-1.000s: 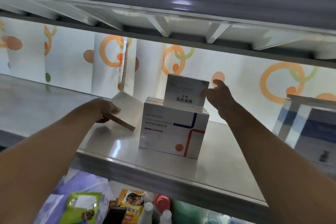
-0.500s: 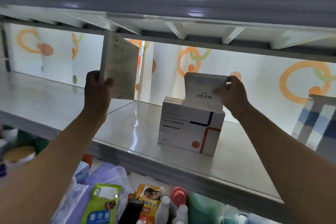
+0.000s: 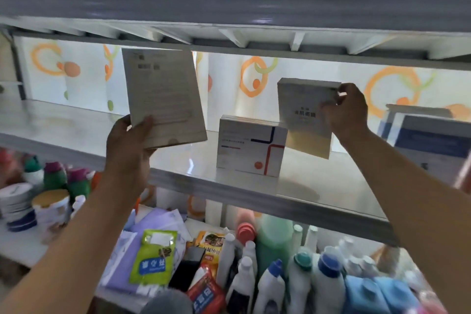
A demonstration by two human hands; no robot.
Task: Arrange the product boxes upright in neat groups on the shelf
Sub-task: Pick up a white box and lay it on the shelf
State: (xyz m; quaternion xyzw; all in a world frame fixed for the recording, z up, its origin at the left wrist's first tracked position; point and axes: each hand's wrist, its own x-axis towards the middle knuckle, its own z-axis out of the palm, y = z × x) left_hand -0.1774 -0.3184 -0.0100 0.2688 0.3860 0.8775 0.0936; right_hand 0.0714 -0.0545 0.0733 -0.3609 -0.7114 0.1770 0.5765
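Gripping box (image 3: 163,99) btm corner w/ left fingers (image 3: 146,122).

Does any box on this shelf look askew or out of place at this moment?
On the shelf nothing looks askew: the box with red and blue lines stands upright. Two boxes are off the shelf: the left hand holds a flat box tilted in the air, and the right hand holds a white and gold box.

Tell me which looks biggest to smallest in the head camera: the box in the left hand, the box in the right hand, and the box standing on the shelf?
1. Box in the left hand looks largest, though it seems nearer the camera.
2 and 3. Box in the right hand and standing box look alike; I can't rank them.
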